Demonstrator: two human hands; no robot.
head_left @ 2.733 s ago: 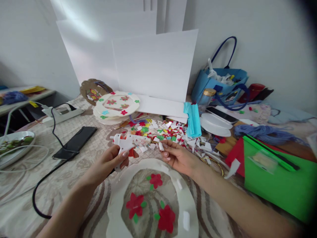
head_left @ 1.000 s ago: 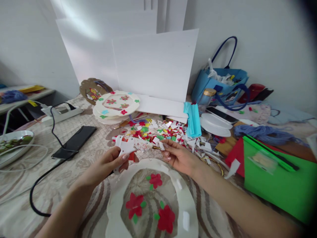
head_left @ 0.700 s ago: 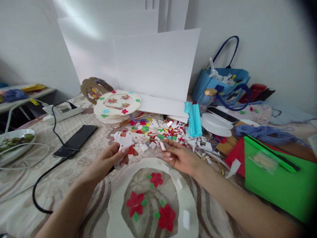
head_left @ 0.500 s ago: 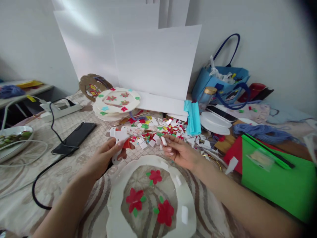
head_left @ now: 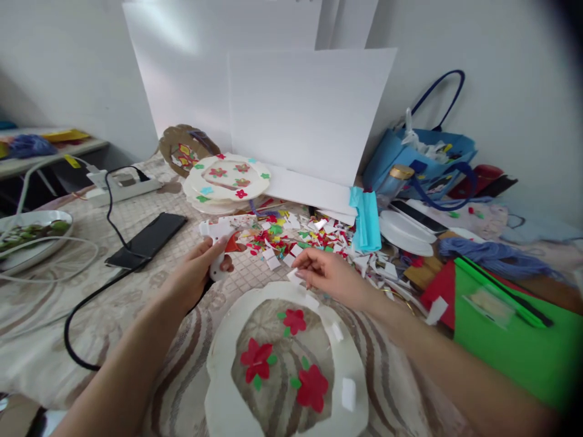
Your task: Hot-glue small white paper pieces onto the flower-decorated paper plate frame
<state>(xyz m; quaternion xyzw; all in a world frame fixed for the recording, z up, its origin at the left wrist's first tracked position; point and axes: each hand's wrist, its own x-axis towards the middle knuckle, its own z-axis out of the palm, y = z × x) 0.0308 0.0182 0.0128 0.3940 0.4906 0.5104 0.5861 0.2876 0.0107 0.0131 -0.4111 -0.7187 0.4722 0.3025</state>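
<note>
My left hand (head_left: 200,267) is wrapped round the handle of a white hot glue gun (head_left: 217,233) with an orange trigger, its nozzle end over the scraps. Pinched in the fingertips of my right hand (head_left: 325,276) is a small white foam piece (head_left: 296,276), just above the far rim of a frame. That pale, wavy-edged frame (head_left: 223,358) lies in front of me around a clear sheet. Red flowers (head_left: 312,388) with green leaves are on the sheet. Several white pieces (head_left: 348,393) sit along the frame's right side.
Coloured paper scraps (head_left: 314,233) lie beyond the frame. Finished-looking flowered frames (head_left: 228,176) are stacked at the back. A black phone (head_left: 148,240) and cable (head_left: 73,312) lie left; a blue bag (head_left: 428,161), blue yarn (head_left: 492,255) and green sheet (head_left: 514,346) are right.
My right hand has lowered the white foam piece from above the scraps to the frame's far rim. My left hand still holds the glue gun. The whole view has shifted slightly.
</note>
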